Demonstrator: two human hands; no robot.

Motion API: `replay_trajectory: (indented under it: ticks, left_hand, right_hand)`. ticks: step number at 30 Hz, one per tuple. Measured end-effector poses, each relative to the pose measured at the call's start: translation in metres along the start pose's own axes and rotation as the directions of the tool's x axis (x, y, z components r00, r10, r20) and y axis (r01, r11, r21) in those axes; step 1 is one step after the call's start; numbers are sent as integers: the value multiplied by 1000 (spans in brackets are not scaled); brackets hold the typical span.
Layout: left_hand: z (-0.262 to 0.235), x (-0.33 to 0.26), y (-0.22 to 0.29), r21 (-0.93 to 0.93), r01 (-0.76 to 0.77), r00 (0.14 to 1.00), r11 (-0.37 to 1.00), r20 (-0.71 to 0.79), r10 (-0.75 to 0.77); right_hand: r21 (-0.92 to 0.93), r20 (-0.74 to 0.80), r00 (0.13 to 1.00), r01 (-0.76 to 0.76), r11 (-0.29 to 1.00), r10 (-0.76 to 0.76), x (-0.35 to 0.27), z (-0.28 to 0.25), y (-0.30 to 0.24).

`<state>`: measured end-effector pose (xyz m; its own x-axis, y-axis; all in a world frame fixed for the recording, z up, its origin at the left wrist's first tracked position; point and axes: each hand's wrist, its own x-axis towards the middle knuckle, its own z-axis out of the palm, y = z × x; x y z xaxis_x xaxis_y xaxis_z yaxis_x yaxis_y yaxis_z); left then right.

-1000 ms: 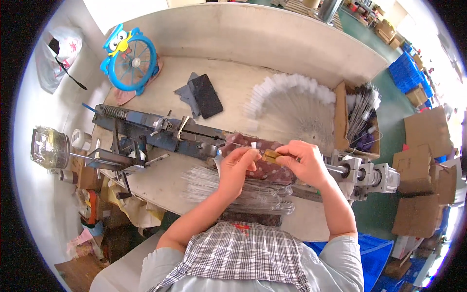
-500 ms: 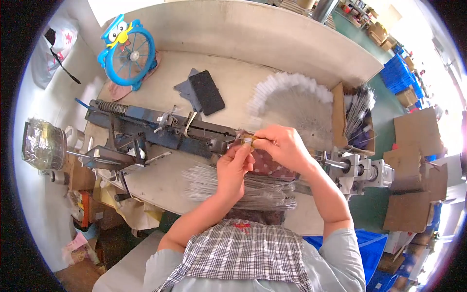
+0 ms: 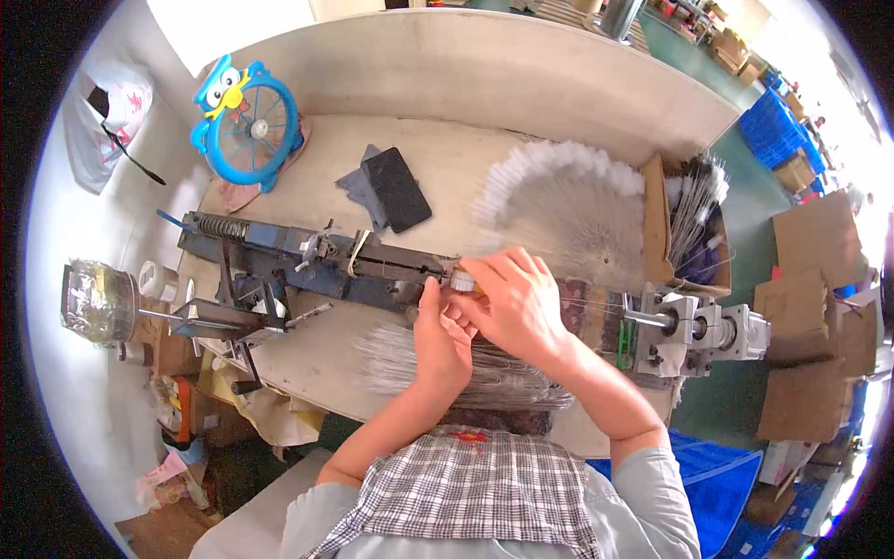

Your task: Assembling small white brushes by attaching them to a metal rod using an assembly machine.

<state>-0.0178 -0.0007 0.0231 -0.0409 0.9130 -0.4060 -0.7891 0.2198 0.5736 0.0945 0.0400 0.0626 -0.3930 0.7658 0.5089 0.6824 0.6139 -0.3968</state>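
One small white-and-yellow piece is held, in the head view, by the closed grip of the right hand at the right end of a long dark metal fixture on the tabletop. The left hand is placed just beside it, half curled; whether anything is held by its grip cannot be told.

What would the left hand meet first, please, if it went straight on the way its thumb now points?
The left hand would probably meet the dark metal rail just beyond its thumb tip, though depth is hard to judge in this view.
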Motion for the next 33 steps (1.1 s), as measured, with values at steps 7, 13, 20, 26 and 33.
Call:
replay_trajectory:
  ticks: [7,13,20,26,33]
  left_hand:
    - [-1,2,-9,-38,-127,988,991,79,130]
    - [0,4,-5,10,-122,991,992,62,121]
    - [-2,7,-9,-37,-134,983,990,121,138]
    - [-3,7,-8,-142,-85,994,986,57,94]
    - [-4,6,-9,-149,-78,996,986,31,84]
  right_hand:
    - [-8,-93,995,33,999,-33,-9,-9,11]
    - [-6,-88,991,105,994,-105,-13,-8,17]
    - [-1,-76,993,90,996,-90,-10,-13,13]
    - [25,-46,994,96,995,-95,-8,-7,13]
    - [37,-124,991,53,998,-48,-14,-3,7]
